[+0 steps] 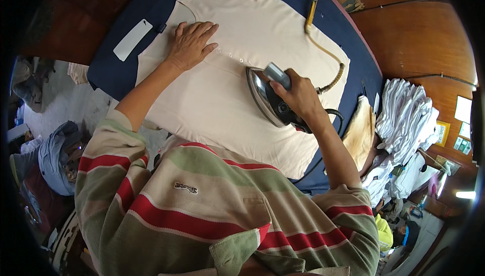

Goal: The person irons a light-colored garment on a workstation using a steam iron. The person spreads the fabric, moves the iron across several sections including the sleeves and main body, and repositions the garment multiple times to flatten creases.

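A cream buttoned shirt lies spread over a dark blue ironing surface. My left hand rests flat on the shirt near the collar, fingers spread, beside the row of small buttons. In my right hand is a steam iron, gripped by its grey-topped handle. Its soleplate lies against the shirt, just below the button row, with the tip pointing up and left. The underside of the iron is hidden. A coiled cord runs from the iron up to a yellow stick-like piece.
A white tag-shaped card lies left of the collar. To the right are a stained tan cloth pad and a pile of white striped garments. A black cable trails beside the iron. Bundled clothes stand at the left.
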`<action>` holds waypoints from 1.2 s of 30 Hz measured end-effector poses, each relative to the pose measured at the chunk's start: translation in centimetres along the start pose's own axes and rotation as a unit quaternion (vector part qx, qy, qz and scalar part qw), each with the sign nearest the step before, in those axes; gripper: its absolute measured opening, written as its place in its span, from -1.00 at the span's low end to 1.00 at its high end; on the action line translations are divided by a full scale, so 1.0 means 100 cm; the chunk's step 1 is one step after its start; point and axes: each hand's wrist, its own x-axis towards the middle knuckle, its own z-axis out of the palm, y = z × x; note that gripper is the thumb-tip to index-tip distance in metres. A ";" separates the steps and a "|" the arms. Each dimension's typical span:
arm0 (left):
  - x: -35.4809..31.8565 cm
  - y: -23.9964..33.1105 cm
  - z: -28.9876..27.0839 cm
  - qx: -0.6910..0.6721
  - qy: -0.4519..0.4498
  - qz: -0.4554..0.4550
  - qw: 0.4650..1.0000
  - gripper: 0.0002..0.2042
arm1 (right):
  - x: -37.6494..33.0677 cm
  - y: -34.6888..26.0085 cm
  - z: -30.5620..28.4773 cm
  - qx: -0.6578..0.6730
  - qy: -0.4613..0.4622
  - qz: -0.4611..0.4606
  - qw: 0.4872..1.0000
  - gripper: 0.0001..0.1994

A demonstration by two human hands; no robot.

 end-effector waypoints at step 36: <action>-0.007 -0.036 0.019 0.051 -0.047 0.000 0.998 -0.48 | 0.024 -0.069 0.033 0.062 0.013 -0.010 0.998 -0.63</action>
